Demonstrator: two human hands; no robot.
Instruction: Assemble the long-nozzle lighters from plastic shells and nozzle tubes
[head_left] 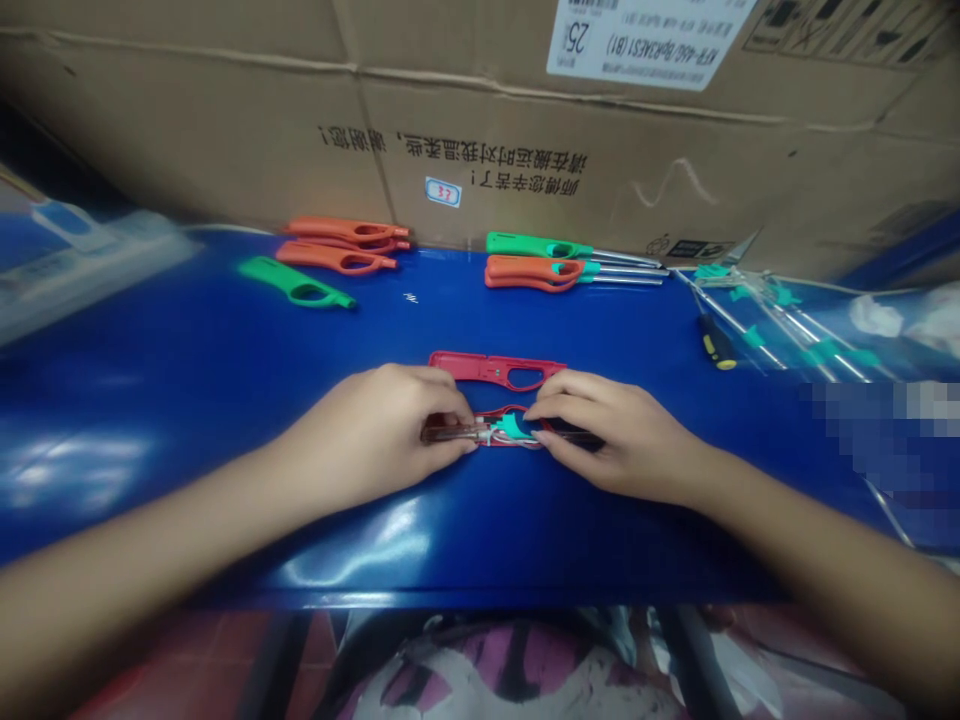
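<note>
An opened red long-nosed gas lighter point(491, 440) lies between my hands in the middle of the blue table, its teal trigger point(511, 427) and thin white wires showing. My left hand point(401, 420) is closed on its left end, thumb and fingertips around a clear brownish fuel tank point(450, 433). With fingers bent, my right hand point(600, 425) grips the right end near the trigger; part of that end is hidden under the fingers. Just beyond lies a separate red half shell point(499, 370), its hollow side up and near the fingers of both hands.
Orange casings point(341, 257) and a green casing point(296, 285) lie at the back left. Lighters with metal tubes point(536, 272) lie at the back centre. To the right are loose metal tubes with teal parts point(795, 320) and a screwdriver point(718, 345). A cardboard box point(247, 140) walls the back.
</note>
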